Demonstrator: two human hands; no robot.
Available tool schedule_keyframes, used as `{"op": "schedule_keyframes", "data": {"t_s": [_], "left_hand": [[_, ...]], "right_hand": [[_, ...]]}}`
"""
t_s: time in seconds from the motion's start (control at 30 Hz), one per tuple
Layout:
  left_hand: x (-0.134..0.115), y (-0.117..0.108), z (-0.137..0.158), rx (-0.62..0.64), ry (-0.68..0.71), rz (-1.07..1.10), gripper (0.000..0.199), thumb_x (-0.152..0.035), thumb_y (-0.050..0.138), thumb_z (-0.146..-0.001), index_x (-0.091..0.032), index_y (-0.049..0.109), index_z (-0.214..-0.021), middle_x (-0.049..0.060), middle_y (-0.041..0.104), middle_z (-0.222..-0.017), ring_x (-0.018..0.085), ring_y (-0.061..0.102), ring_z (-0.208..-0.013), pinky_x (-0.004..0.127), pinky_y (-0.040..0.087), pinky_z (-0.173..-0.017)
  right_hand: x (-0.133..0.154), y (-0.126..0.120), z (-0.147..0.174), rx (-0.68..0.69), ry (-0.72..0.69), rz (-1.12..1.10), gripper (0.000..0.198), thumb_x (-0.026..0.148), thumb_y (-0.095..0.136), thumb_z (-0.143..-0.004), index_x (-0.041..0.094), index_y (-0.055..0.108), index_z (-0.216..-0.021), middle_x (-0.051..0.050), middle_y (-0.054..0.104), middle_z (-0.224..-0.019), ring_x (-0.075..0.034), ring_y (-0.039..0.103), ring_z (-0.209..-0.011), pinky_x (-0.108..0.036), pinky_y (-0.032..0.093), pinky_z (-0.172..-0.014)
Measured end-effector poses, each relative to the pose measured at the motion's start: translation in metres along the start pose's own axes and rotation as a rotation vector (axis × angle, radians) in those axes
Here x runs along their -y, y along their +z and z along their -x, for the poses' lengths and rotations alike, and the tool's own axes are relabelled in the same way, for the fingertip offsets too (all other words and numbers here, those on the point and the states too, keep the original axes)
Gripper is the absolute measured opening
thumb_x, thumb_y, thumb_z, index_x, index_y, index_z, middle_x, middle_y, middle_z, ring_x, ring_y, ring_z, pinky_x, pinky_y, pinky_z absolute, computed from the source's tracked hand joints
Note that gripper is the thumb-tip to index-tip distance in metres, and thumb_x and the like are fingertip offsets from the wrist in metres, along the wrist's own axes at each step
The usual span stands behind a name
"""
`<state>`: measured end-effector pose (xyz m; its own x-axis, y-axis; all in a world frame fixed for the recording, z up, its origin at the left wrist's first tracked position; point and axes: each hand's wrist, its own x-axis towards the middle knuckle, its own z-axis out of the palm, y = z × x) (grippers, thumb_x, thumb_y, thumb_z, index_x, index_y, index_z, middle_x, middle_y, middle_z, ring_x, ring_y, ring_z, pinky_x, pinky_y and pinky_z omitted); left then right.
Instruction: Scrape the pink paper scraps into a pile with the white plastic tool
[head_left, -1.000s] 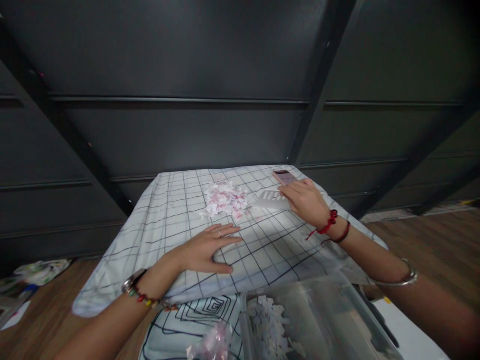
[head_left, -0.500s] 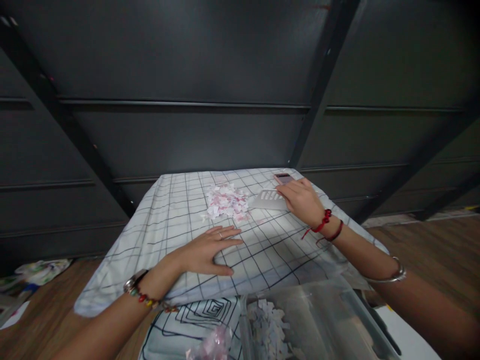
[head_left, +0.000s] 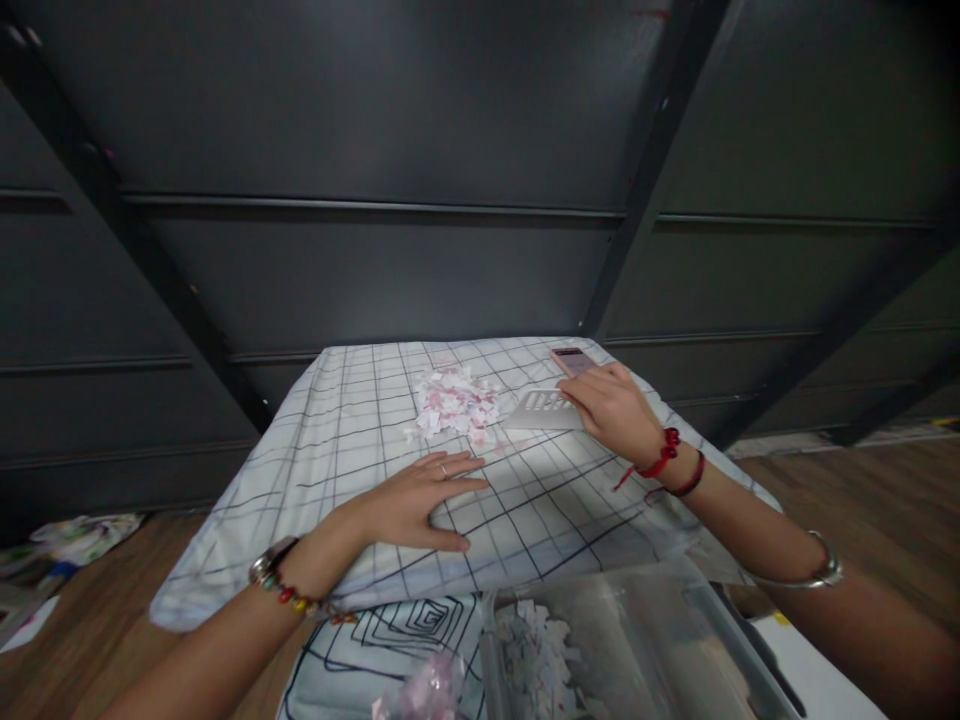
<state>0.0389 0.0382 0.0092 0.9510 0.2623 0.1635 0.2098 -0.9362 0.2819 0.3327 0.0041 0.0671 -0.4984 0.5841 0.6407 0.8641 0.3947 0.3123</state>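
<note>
My left hand (head_left: 421, 502) lies flat on the checked white cloth (head_left: 360, 410), fingers spread and holding nothing. A heap of torn white and pink paper scraps (head_left: 454, 402) sits just beyond its fingertips. Right of the heap, my right hand (head_left: 616, 408) is closed on a flat pale-grey slotted plate (head_left: 541, 412). The plate's left edge is close to the scraps, and my fingers hide its right end. Behind my right hand lies a pink-edged phone (head_left: 574, 361), partly covered by it.
In front of me stands a clear plastic box (head_left: 637, 620) with paper scraps (head_left: 536, 655) at its left side. Left of it, a pink plastic bag (head_left: 427, 690) rests on a patterned light-blue surface (head_left: 405, 640). A dark panelled wall (head_left: 390, 270) rises behind the table.
My right hand has shifted slightly right and towards me with the slotted plate. My left hand and the paper heap look almost the same.
</note>
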Motion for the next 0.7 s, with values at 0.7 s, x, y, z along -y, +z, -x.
{"op": "schedule_keyframes", "data": {"t_s": [0.7], "left_hand": [[0.000, -0.001, 0.000, 0.002, 0.004, -0.027, 0.070, -0.048, 0.067, -0.072, -0.025, 0.037, -0.131, 0.010, 0.032, -0.141, 0.028, 0.030, -0.127, 0.046, 0.025, -0.103]], "right_hand": [[0.013, -0.009, -0.005, -0.031, -0.111, -0.013, 0.020, 0.006, 0.042, -0.078, 0.015, 0.059, -0.082, -0.003, 0.060, -0.067, -0.015, 0.050, -0.067, -0.030, 0.031, -0.068]]}}
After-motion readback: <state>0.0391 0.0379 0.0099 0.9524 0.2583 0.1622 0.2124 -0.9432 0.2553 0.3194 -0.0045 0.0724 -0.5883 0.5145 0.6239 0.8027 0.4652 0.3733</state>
